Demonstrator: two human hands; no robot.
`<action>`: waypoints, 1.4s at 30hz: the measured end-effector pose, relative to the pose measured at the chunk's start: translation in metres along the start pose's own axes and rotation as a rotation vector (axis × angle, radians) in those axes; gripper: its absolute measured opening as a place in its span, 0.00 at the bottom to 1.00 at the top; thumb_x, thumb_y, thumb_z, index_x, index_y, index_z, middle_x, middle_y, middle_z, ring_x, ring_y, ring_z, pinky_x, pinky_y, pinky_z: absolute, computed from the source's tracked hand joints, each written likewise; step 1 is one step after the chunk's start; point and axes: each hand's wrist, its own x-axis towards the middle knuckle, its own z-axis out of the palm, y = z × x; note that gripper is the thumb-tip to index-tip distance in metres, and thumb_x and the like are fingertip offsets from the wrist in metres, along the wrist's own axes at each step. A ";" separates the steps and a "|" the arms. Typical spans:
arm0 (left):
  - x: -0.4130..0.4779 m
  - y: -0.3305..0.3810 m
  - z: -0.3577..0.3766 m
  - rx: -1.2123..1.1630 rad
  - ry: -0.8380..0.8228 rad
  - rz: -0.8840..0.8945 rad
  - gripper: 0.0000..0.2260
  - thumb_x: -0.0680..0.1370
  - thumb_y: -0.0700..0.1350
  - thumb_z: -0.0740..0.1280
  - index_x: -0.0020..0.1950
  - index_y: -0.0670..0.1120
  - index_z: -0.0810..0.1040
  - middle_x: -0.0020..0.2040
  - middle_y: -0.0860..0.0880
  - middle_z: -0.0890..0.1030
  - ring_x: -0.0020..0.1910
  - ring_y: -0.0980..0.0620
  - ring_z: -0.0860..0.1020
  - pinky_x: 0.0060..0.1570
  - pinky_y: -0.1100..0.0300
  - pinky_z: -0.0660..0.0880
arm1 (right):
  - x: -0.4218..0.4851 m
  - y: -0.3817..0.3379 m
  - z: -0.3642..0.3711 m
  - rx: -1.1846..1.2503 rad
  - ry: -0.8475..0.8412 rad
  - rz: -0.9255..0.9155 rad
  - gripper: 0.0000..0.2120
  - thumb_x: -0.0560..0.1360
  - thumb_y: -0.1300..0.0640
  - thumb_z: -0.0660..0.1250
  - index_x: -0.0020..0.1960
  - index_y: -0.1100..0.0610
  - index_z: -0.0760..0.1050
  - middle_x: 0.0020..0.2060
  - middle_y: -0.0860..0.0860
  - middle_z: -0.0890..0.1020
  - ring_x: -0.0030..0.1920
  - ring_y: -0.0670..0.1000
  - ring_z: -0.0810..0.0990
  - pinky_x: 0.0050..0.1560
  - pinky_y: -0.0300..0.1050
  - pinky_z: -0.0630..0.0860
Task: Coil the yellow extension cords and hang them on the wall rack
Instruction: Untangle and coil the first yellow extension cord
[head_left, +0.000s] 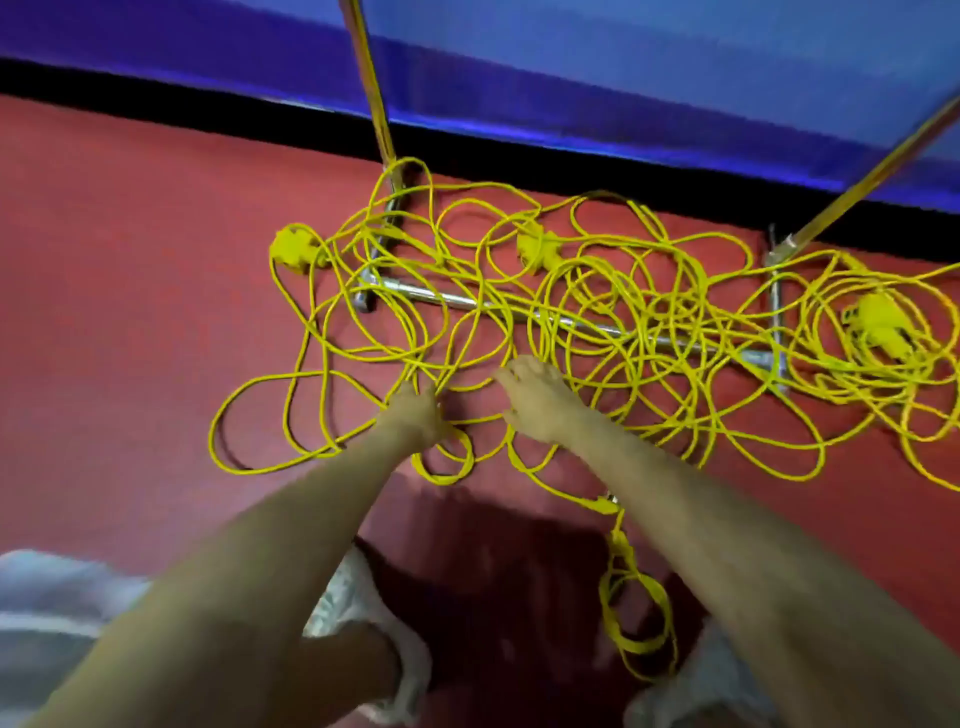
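A tangle of yellow extension cords (597, 322) sprawls in loose loops over the red floor and across a metal rack base. Yellow plug ends lie at the left (292, 248), in the middle (535, 245) and at the right (878, 322). My left hand (415, 415) reaches down at the tangle's near edge, its fingers curled round several cord strands. My right hand (535, 397) is beside it with fingers spread and bent over the cords, touching them; no clear grip shows. One cord strand (631, 587) trails back toward my legs.
A chrome rack frame (441, 299) lies on the floor under the cords, with two slanted uprights (371, 88) rising toward a blue wall (623, 67). A black skirting strip (208, 111) runs along the wall's foot. My knees in light shorts (363, 613) are at the bottom.
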 end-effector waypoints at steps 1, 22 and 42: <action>0.007 -0.010 0.013 0.001 -0.025 -0.063 0.27 0.76 0.53 0.65 0.71 0.42 0.66 0.66 0.37 0.68 0.67 0.35 0.67 0.66 0.46 0.66 | 0.011 -0.005 0.010 -0.008 -0.055 -0.033 0.26 0.76 0.51 0.63 0.71 0.59 0.63 0.68 0.58 0.68 0.72 0.58 0.59 0.70 0.55 0.59; -0.051 0.067 -0.026 -0.553 0.365 0.011 0.20 0.73 0.32 0.67 0.64 0.35 0.70 0.57 0.36 0.79 0.58 0.38 0.77 0.54 0.50 0.70 | -0.049 -0.009 -0.035 0.418 0.226 0.235 0.11 0.76 0.59 0.61 0.58 0.60 0.68 0.51 0.59 0.79 0.53 0.61 0.79 0.47 0.52 0.74; -0.238 0.198 -0.214 -0.939 0.323 0.706 0.11 0.79 0.47 0.65 0.38 0.45 0.73 0.30 0.54 0.72 0.28 0.61 0.68 0.32 0.69 0.64 | -0.224 0.000 -0.294 0.934 0.898 0.012 0.13 0.78 0.67 0.61 0.50 0.50 0.75 0.42 0.46 0.78 0.33 0.42 0.79 0.39 0.38 0.75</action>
